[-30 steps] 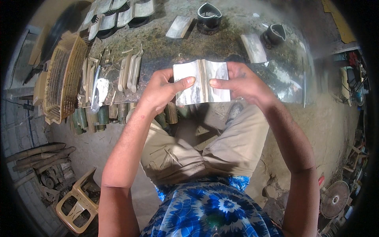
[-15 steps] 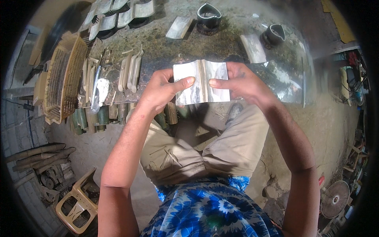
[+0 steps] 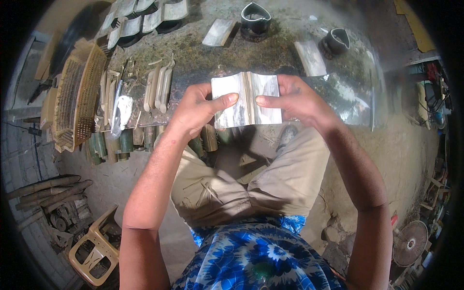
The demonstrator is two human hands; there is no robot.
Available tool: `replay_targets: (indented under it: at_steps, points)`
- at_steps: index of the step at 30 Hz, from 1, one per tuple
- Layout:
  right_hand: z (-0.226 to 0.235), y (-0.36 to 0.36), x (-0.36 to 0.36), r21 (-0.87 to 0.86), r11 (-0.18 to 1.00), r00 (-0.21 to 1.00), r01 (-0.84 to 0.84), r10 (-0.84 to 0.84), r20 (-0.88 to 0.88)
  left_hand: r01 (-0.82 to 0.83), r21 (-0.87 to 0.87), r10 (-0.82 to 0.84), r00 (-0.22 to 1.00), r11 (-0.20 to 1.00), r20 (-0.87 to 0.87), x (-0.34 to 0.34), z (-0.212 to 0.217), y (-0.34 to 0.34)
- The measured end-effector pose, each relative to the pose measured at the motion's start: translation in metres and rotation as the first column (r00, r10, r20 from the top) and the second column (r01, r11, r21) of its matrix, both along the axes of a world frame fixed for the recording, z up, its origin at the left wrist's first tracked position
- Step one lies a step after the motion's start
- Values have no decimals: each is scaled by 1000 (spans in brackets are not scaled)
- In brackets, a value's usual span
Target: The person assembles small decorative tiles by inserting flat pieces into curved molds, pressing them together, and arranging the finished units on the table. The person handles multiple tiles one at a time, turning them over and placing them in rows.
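Observation:
Between my two hands is a wavy, white and grey streaked panel [image 3: 231, 110] with a brown ridge running down its middle. My left hand [image 3: 197, 108] grips its left side, the thumb lying flat on the face and the other fingers hidden behind. On the opposite side my right hand [image 3: 300, 102] pinches it the same way; the two thumb tips point at each other across the ridge. The panel is held over the table's near edge, above my knees. What the hidden fingers touch underneath cannot be seen.
Similar curved panels [image 3: 130, 27] rest at the table's far left. Flat pieces [image 3: 218, 33] and dark ring-shaped holders [image 3: 254, 24] stand farther back. Wooden strips [image 3: 158, 88] and a yellow basket [image 3: 77, 96] lie left. Tubes [image 3: 126, 141] show below the table edge; a plastic chair [image 3: 96, 251] stands lower left.

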State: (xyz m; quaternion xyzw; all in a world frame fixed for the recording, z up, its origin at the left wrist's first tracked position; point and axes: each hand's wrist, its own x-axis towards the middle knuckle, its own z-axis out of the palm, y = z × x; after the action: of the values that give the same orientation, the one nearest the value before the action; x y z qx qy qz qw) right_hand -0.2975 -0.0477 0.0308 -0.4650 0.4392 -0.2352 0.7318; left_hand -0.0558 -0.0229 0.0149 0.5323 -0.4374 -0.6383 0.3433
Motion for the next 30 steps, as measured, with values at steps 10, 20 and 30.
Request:
replay_targets:
  at_steps: [10, 20, 30]
  points:
    - [-8, 0, 2, -130, 990, 991, 45, -61, -122, 3, -48, 3, 993, 999, 122, 1, 7, 8]
    - [-85, 68, 4, -457, 816, 922, 355, -386, 26, 8, -308, 31, 992, 951, 120, 16, -43, 37]
    - [-52, 55, 44, -460, 715, 843, 527, -372, 388, -26, -470, 140, 968, 882, 209, -24, -18, 50]
